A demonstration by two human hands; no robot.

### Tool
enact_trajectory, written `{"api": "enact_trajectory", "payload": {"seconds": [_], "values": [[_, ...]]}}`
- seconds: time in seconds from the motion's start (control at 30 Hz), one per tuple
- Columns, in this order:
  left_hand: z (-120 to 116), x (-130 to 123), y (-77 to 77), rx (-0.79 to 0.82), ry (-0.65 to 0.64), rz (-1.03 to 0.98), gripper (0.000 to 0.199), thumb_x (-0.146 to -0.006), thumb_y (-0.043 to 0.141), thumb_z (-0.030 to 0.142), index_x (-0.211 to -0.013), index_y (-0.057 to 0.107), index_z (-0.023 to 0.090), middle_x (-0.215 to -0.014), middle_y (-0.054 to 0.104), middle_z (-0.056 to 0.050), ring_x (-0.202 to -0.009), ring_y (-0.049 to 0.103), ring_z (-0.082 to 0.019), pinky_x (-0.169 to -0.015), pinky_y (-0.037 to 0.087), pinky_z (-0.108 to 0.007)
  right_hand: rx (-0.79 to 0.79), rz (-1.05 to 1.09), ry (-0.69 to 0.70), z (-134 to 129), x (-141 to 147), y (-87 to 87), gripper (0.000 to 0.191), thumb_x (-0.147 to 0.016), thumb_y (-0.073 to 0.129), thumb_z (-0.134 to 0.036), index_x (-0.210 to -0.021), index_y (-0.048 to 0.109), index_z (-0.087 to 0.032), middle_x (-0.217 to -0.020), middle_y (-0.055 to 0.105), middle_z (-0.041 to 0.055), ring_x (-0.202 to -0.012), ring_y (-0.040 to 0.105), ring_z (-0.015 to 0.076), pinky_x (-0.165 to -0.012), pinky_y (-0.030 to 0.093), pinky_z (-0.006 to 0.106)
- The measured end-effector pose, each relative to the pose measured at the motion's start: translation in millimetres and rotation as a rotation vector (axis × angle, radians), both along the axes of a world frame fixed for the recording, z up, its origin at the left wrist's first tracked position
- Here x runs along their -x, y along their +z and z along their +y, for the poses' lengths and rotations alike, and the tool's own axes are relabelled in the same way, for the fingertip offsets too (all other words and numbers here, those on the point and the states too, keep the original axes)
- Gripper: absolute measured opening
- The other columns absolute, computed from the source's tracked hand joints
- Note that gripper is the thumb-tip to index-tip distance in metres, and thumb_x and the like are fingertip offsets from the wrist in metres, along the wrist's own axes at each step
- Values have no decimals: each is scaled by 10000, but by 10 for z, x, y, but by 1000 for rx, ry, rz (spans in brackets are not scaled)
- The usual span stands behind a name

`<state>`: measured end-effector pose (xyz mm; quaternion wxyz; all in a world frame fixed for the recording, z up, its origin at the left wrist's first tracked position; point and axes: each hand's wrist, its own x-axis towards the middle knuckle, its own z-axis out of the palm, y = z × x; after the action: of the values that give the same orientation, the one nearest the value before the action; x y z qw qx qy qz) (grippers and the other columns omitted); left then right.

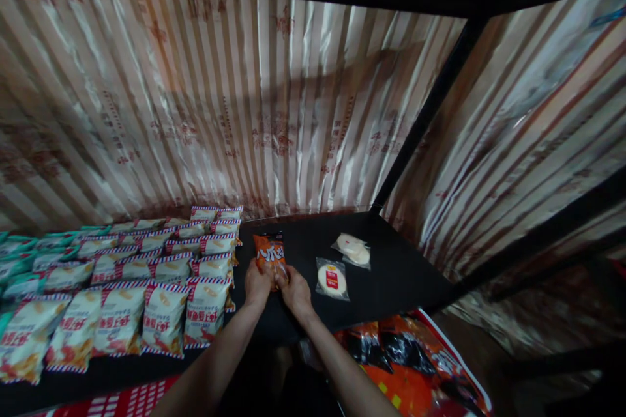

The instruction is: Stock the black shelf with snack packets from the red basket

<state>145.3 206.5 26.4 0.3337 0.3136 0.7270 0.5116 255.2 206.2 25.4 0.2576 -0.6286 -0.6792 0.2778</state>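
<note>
Between my two hands is an orange snack bag [270,251] with white lettering and a dark top edge, held upright over the black shelf. My left hand [257,285] grips its lower left side. The lower right side is in the closed fingers of my right hand [295,291]. To the right of my right hand lies a clear packet with a round white disc and a red label [332,279]. Behind that packet, more round white pieces in clear wrap [354,250] lie flat. Left of my left hand stand rows of white snack bags with striped edges [204,311].
Teal bags [19,265] stand at the far left of the black shelf [391,267]. Below its front edge, a red and white crate [452,358] holds several orange bags. A red basket [122,401] shows at bottom left. Striped sheeting [274,98] hangs behind, beside a black post [430,111].
</note>
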Motion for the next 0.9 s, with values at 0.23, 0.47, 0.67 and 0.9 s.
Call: {"api": "enact_trajectory", "payload": {"seconds": [0.23,0.47,0.67,0.9], "values": [[47,-22,70,-63,-18,117,338,-726,556,208,-1055,564,129,-1274,514,-194,-1249,411,-268,-1047,255,-354,15,-13,-36,232,157,23,290,-830,485,-290,-1073,593,-173,-1016,680,99,-938,636,216,-753,440,268],[120,-47,-36,-130,-54,313,398,-748,458,148,-1129,570,124,-1348,464,-142,-1320,304,-256,-1103,184,-378,2,-22,-48,494,310,19,283,-837,469,-269,-1061,589,-144,-1019,670,116,-930,631,217,-744,439,271],[258,-12,-113,-103,-60,357,396,-765,448,178,-1132,586,122,-1354,455,-149,-1317,308,-268,-1096,203,-403,-36,-34,-37,698,410,2,283,-842,474,-239,-1085,580,-137,-1036,664,101,-942,622,202,-784,436,254],[404,37,-148,55,-80,560,422,-825,375,208,-1189,549,84,-1380,419,-153,-1308,327,-261,-1081,245,-410,-40,-76,-39,887,510,-24,266,-847,485,-253,-1063,584,-135,-1035,664,105,-948,620,191,-781,432,242]]}}
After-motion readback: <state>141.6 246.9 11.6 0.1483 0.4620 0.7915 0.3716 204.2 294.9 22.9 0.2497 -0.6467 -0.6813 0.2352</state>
